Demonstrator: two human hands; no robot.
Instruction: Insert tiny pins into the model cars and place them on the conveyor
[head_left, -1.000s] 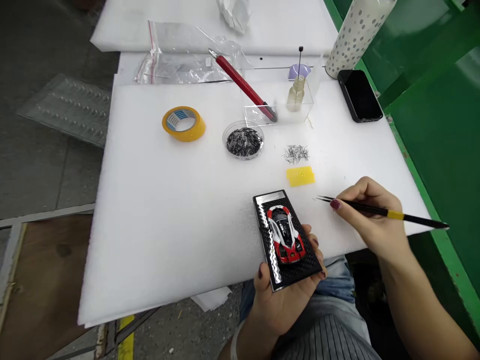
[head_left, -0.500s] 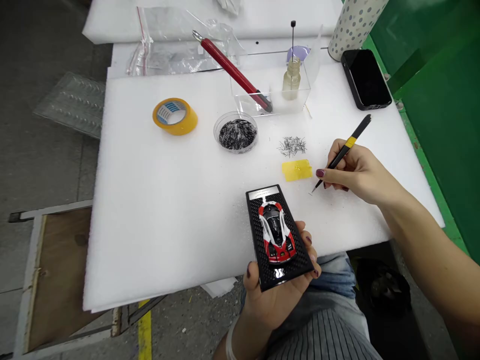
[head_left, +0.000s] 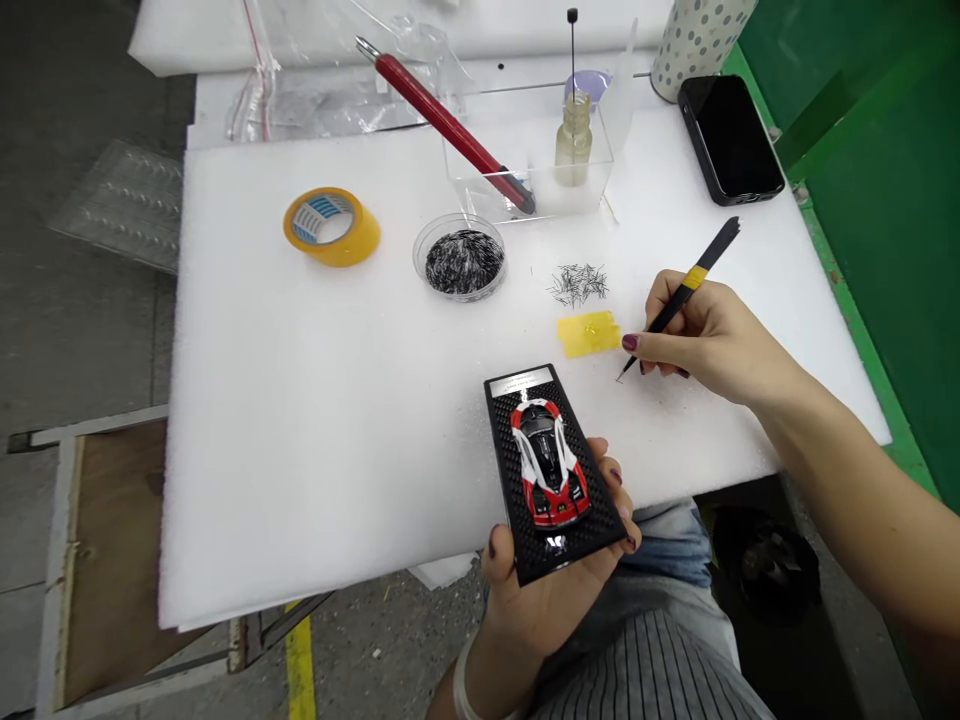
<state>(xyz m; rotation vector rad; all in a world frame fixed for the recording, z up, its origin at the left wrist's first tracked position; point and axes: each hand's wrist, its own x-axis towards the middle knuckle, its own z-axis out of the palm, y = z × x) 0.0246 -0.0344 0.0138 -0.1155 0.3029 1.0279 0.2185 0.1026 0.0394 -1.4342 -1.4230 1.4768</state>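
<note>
A red and white model car (head_left: 551, 465) sits on a black textured base (head_left: 517, 540), which my left hand (head_left: 544, 595) grips from below near the table's front edge. My right hand (head_left: 697, 330) is closed on black tweezers with a yellow band (head_left: 695, 277). Their tip touches down by a tiny dark sliver on the white foam surface (head_left: 300, 400). Left of the tweezers lies a piece of yellow tape (head_left: 589, 334), and behind it a loose pile of thin black slivers (head_left: 580, 285). A round clear dish (head_left: 465, 262) holds many more slivers.
A yellow tape roll (head_left: 332, 227) stands at the left. Behind the dish, a clear box (head_left: 540, 190) holds a small bottle (head_left: 574, 140) with a thin rod, and a red knife (head_left: 450, 125) leans on it. A phone (head_left: 731, 140) and dotted cylinder (head_left: 697, 45) are at back right.
The view has shifted slightly, so the table items appear a little further left and up. The tweezers' tip is at the small sliver; both hands keep their holds.
</note>
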